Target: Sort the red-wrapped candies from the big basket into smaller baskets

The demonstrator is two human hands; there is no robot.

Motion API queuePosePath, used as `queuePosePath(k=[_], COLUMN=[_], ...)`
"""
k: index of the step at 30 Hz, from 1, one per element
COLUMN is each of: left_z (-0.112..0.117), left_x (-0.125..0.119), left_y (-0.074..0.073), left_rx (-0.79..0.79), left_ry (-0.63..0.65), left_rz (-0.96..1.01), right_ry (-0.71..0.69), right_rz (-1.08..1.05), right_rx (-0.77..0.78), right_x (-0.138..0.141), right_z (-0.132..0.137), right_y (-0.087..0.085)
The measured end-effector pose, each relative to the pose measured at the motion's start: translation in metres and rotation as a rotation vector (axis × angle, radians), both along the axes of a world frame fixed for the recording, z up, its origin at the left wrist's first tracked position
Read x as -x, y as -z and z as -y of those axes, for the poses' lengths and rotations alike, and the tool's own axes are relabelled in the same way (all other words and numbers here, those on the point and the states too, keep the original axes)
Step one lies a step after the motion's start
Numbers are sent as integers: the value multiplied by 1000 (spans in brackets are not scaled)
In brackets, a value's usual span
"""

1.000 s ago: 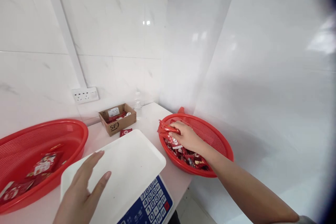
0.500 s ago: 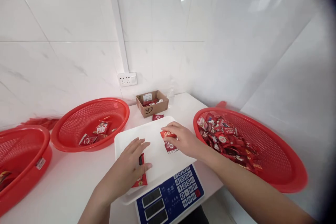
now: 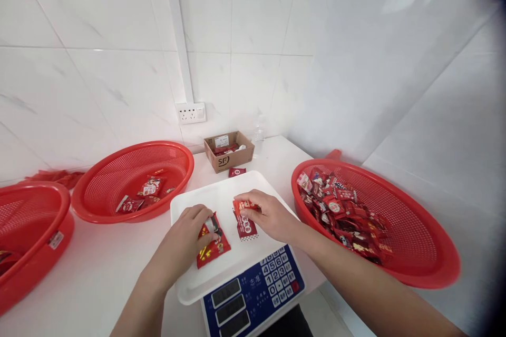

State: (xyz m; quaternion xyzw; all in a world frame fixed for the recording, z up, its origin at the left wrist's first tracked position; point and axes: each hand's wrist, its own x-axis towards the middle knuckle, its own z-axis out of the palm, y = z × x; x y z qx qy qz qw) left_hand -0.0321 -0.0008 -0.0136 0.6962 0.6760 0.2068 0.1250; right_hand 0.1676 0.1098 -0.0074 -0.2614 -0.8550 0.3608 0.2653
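My left hand [image 3: 188, 239] is closed on a red snack packet with gold print [image 3: 213, 253], its thumb over the upper part and its fingertips at the far edge. My right hand [image 3: 263, 213] pinches small red snack packets [image 3: 245, 221] between thumb and fingers; one bears white round marks and a dotted lower edge, and an orange-red one partly covers it. Both hands are over the white tray [image 3: 221, 195] of a digital scale. The scale's blue panel [image 3: 253, 295] with keypad and dark displays faces me.
At the right, a red basket [image 3: 427, 226] holds many red packets. Two more red baskets [image 3: 132, 152] [image 3: 35, 221] stand at the left with packets inside. Behind the scale are a cardboard box [image 3: 237, 158], a loose packet [image 3: 237, 172] and a clear bottle [image 3: 259, 134].
My left hand has closed on the red packet, which now shows more of its face. My right hand has shifted slightly left with its packets. The view has tilted a little.
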Motion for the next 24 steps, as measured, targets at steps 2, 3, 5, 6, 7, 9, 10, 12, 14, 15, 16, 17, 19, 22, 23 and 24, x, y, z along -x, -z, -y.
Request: queuePosePath(k=[2,3,5,6,7,9,10,12,14,15,16,17,19,22,23,24], left_z=[-5,-7,-6,-5,-3,1,2,4,4,3,3,2,1,0,0,0], left_x=[-4,-6,-9,-10,-12,-13,-13,-13,-13,-13,-13,-13,-14,-14,-13,-13], left_y=[5,6,4,2,0,-5,-6,-7,-6,-4,-3,-2,0,1,2,2], left_rx=[-85,-118,-146,-136,-114,-52,-20,29,53,53,49,41,24,23,29,35], left_ry=[-4,3,27,42,54,69,74,82,90,96,103,113,130,126,120,116], left_rz=[-21,-29,-29,-22,-12,0,1,3,14,20,22,21,11,9,13,15], right_ry=[17,35,84,107,127,166,183,204,192,174,154,138,104,1,-48,-96], right_rz=[12,21,29,26,19,13,22,58,92,109,130,155,219,330,368,406], right_rx=[-24,-49,-104,-127,-144,-158,-160,-157,-143,-137,-138,-148,-184,-215,-216,-212], right_x=[0,-1,-4,-6,-8,-13,-15,-18,-19,-20,-20,-21,-23,-27,-28,-28], right_z=[0,-1,-5,-7,-10,-14,-16,-17,-17,-16,-15,-12,-6,7,11,14], right_y=[3,5,9,10,11,11,11,11,13,14,15,15,13,6,4,2])
